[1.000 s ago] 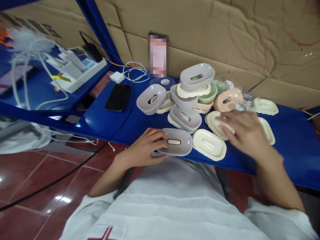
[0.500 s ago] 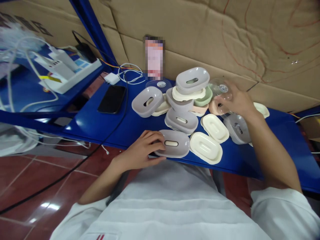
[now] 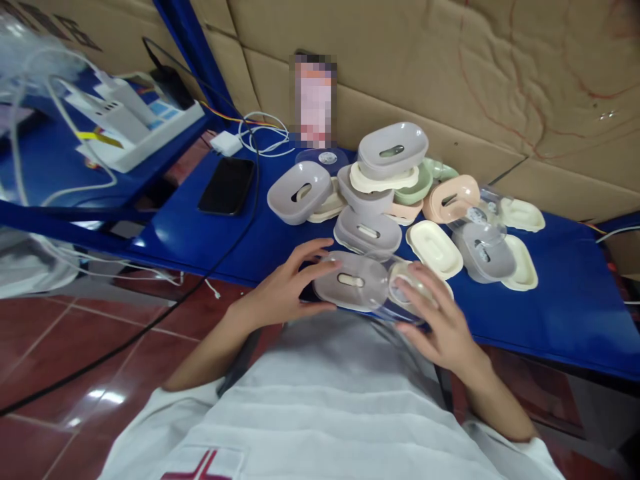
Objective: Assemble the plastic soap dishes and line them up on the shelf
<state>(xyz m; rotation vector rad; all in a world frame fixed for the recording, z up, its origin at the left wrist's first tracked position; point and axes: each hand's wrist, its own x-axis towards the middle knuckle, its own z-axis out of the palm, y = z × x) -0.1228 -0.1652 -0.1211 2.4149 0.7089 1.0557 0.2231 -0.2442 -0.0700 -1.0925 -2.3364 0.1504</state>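
Note:
A grey oval soap dish (image 3: 330, 287) with a slot in its bottom lies at the front edge of the blue shelf, a cream piece showing through the slot. At its left end is my left hand (image 3: 280, 287), thumb and fingers apart around the rim. My right hand (image 3: 440, 323) holds a clear plastic lid (image 3: 384, 308) with a round sticker, tilted over the dish's right end. Beneath the lid and fingers, a cream oval tray (image 3: 447, 288) is mostly covered. Another cream tray (image 3: 436, 250) lies just behind.
Behind stand stacked grey dishes (image 3: 370, 233), a green one (image 3: 415, 187) and a peach one (image 3: 455, 199). More grey dishes and cream trays lie right. A dark phone (image 3: 227, 187), a white charger (image 3: 226, 143) and a black cable (image 3: 256, 173) are left. Cardboard (image 3: 400, 60) backs the shelf.
My right hand has come from the back right to the front, bringing a clear lid over the grey dish. My left hand's fingers have spread at the dish's left end.

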